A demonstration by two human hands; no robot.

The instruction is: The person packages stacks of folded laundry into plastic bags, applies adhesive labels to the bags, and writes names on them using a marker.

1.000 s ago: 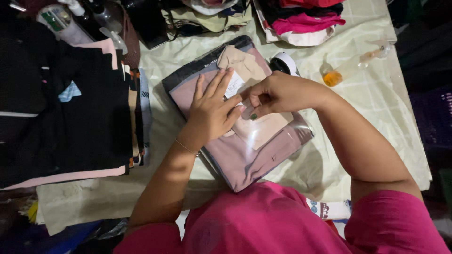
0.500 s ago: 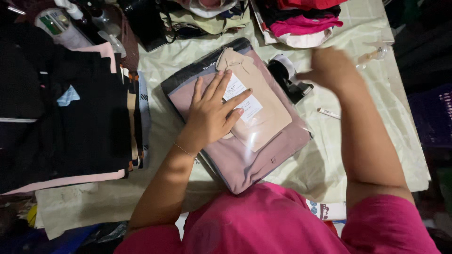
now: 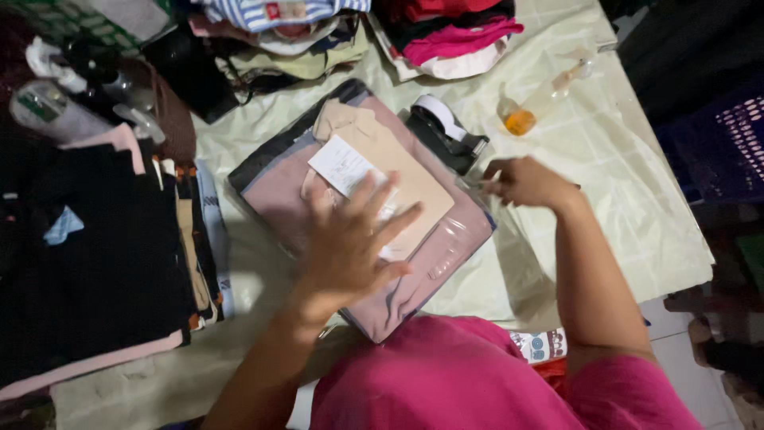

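Observation:
A clear plastic bag of folded pink and beige garments (image 3: 450, 239) lies on the pale table cover (image 3: 629, 191), with a white paper slip (image 3: 342, 163) on top. My left hand (image 3: 350, 251) rests flat on the bag with its fingers spread, just below the slip. My right hand (image 3: 521, 181) is on the table to the right of the bag, next to a black tape dispenser (image 3: 446, 131). Its fingers are curled around a thin light object whose tip shows at the fingertips.
A small bottle of orange liquid (image 3: 529, 107) lies beyond the dispenser. Folded dark garments (image 3: 87, 263) are stacked at the left, with bottles (image 3: 48, 107) behind them. Piles of coloured clothes (image 3: 454, 36) line the far edge. A dark basket (image 3: 724, 143) stands off the table's right side.
My right hand left the bag, swung out past the dispenser, then came down on the table where a thin object lay. My left hand slid slightly lower on the bag.

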